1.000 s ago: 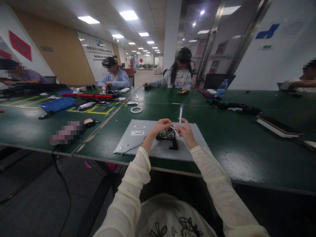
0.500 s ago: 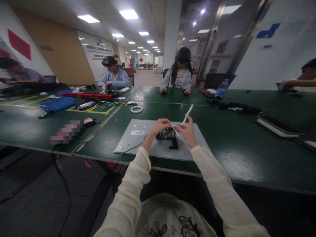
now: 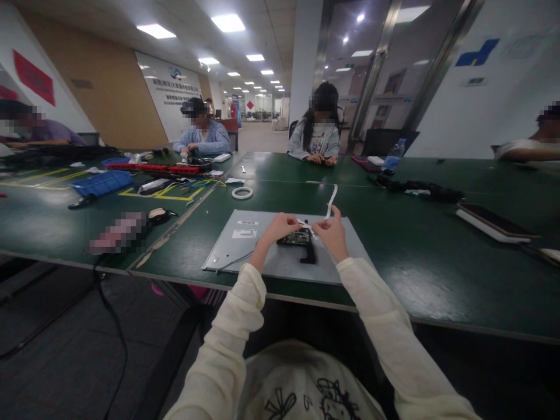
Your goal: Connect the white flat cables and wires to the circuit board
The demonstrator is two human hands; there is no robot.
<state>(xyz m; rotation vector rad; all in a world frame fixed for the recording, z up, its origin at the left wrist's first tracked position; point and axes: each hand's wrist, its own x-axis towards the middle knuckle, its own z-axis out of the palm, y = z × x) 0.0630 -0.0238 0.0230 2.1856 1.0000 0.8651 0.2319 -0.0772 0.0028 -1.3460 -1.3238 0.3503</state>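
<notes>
In the head view, you are working above a grey panel [image 3: 251, 256], which is lying flat on the green table [image 3: 415, 251] right in front of you. Your left hand [image 3: 282, 226] is hovering over the middle of the panel, its thumb and fingertips closing in a pinch on a short part of a white strip [image 3: 335, 195]. Your right hand [image 3: 329, 230] is facing it over the panel's right part, also pinching the strip, with the index finger pointing up. The strip is spanning the small gap between your fingertips, and a long tail is rising past your right index finger toward the panel's far side; behind the fingers you cannot tell how it is running.

Beneath your hands, a circuit board [image 3: 298, 237] is sitting on the panel, and a black bracket [image 3: 310, 254] is reaching from it toward the panel's near edge. A thin grey cable [image 3: 234, 264] is trailing across the panel's left part.

Beyond the panel, a white ring [image 3: 242, 193] is lying near its far left corner, with a small wrench [image 3: 244, 170] farther back. A blue tray [image 3: 101, 184] is resting well to the panel's left, and a person [image 3: 315, 137] is sitting across the table beyond it.
</notes>
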